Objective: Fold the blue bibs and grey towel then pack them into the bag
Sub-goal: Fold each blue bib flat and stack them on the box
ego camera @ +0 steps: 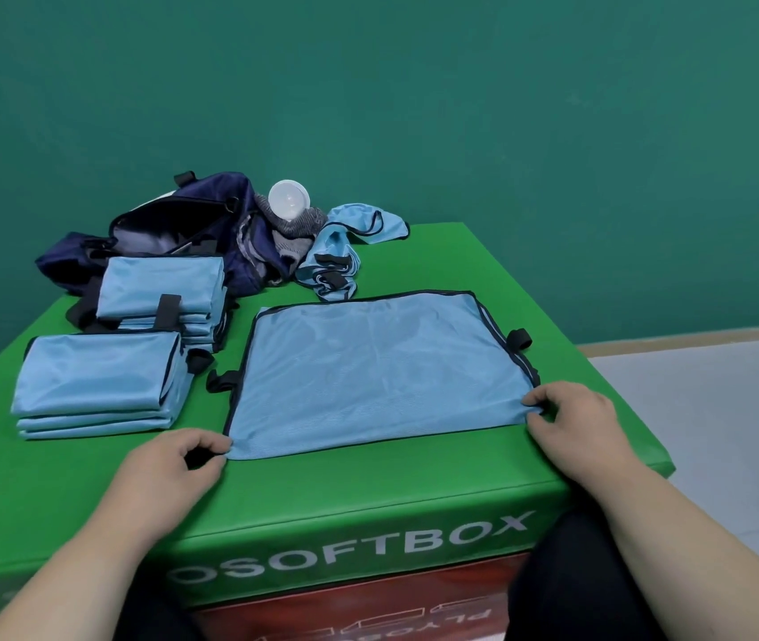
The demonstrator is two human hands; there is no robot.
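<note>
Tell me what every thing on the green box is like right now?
Flat bib: spread flat, near corners pinched.
Left hand: pinches its left corner.
Right hand: pinches its right corner.
Near stack: folded.
Far stack: folded.
Loose bibs: crumpled, unfolded.
Towel: crumpled, unfolded.
Bag: open.

green box [137, 538] front — "OSOFTBOX", red layer [368, 610] — "PLYO" inverted

Left of flat bib [377, 372]: near stack [95, 386], far stack [160, 289] crowd table [576, 363]. Behind it: crumpled bibs [340, 252], open bag [160, 224]. Right of it: bare strip.
</note>
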